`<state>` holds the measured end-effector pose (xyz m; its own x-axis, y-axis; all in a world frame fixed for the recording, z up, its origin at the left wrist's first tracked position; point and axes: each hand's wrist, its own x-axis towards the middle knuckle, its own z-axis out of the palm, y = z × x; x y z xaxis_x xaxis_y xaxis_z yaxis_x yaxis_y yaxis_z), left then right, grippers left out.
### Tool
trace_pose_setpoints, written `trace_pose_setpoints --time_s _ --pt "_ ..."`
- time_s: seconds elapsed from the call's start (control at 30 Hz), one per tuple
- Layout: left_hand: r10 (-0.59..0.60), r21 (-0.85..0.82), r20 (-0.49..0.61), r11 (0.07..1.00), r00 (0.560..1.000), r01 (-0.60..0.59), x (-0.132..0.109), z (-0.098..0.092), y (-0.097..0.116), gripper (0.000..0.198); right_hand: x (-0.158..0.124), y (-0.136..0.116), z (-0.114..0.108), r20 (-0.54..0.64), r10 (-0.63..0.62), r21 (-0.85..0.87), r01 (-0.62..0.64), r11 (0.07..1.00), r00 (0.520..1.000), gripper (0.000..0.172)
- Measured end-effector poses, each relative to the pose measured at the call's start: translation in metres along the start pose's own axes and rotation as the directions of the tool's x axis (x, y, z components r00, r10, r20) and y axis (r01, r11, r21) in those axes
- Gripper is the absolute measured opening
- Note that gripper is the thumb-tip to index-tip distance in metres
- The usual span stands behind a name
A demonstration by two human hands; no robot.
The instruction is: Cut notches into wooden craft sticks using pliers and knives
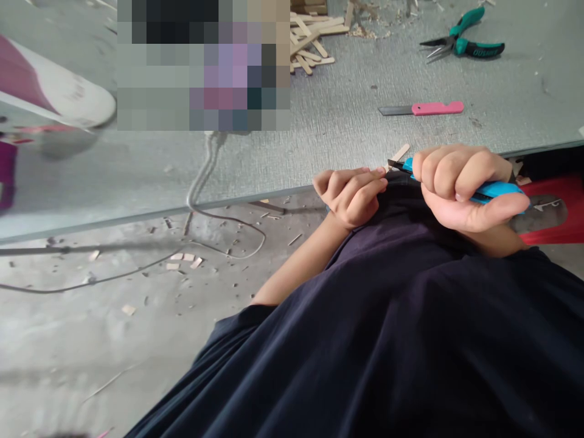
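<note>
My right hand is wrapped round a blue utility knife, its dark blade pointing left. Close to the table's front edge, that blade meets a flat wooden craft stick. My left hand is closed at the stick's lower end, fingers curled and fingertips near the blade. Most of the stick's held end is hidden behind the fingers and my dark shirt. Farther back on the table lies a pink-handled craft knife with its blade to the left.
Green-and-black pliers lie at the back right, near a pile of craft sticks. A white-and-pink bottle lies at the left. A grey cable hangs over the table edge. Wood scraps litter the floor. Part of the view is pixelated.
</note>
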<state>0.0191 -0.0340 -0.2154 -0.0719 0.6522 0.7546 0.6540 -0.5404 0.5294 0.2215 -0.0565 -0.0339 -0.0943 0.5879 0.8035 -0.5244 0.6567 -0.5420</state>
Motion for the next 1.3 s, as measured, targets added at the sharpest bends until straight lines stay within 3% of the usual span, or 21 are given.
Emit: trace_pose_setpoints --time_s 0.13,0.23,0.37,0.47,0.53,0.67,0.77,0.83,0.97,1.2,1.3 --pt "0.104 0.019 -0.025 0.994 0.994 -0.103 0.002 -0.002 0.003 0.036 0.000 0.000 -0.001 0.004 0.002 0.018 -0.002 1.000 1.000 0.074" --pt "0.244 0.076 -0.119 0.969 0.962 -0.236 0.006 -0.003 0.009 0.034 -0.002 0.001 -0.002 -0.008 0.007 0.013 -0.007 1.000 1.000 0.075" --pt "0.344 0.125 -0.154 0.937 0.926 -0.327 0.017 -0.006 0.023 0.031 -0.006 0.002 -0.004 -0.043 0.011 -0.022 -0.012 1.000 0.999 0.078" --pt "0.436 0.150 -0.256 0.900 0.863 -0.410 0.027 -0.009 0.036 0.013 -0.007 0.005 -0.004 -0.034 -0.045 -0.024 0.044 0.999 0.998 0.074" --pt "0.456 0.176 -0.303 0.890 0.837 -0.421 0.031 -0.009 0.042 0.013 -0.004 0.010 -0.004 -0.002 -0.094 -0.013 0.094 0.995 0.996 0.070" --pt "0.438 0.197 -0.292 0.898 0.850 -0.394 0.029 -0.006 0.041 0.020 0.004 0.020 -0.001 0.094 -0.267 0.074 0.261 0.963 0.959 0.063" --pt "0.379 0.162 -0.256 0.924 0.889 -0.346 0.023 -0.002 0.035 0.028 0.007 0.023 0.006 0.078 -0.310 0.094 0.302 0.949 0.948 0.055" --pt "0.350 0.132 -0.254 0.936 0.902 -0.326 0.022 0.000 0.032 0.030 0.008 0.021 0.011 0.063 -0.308 0.079 0.303 0.950 0.949 0.053" --pt "0.384 0.174 -0.278 0.922 0.881 -0.347 0.023 0.002 0.031 0.028 0.009 0.018 0.015 0.056 -0.272 0.065 0.269 0.961 0.961 0.051" --pt "0.344 0.172 -0.248 0.936 0.906 -0.308 0.020 0.007 0.028 0.030 0.016 0.015 0.014 0.100 -0.209 0.051 0.205 0.977 0.973 0.048" --pt "0.347 0.177 -0.252 0.934 0.903 -0.310 0.021 0.009 0.028 0.028 0.016 0.013 0.017 0.029 -0.185 0.023 0.184 0.983 0.982 0.052"
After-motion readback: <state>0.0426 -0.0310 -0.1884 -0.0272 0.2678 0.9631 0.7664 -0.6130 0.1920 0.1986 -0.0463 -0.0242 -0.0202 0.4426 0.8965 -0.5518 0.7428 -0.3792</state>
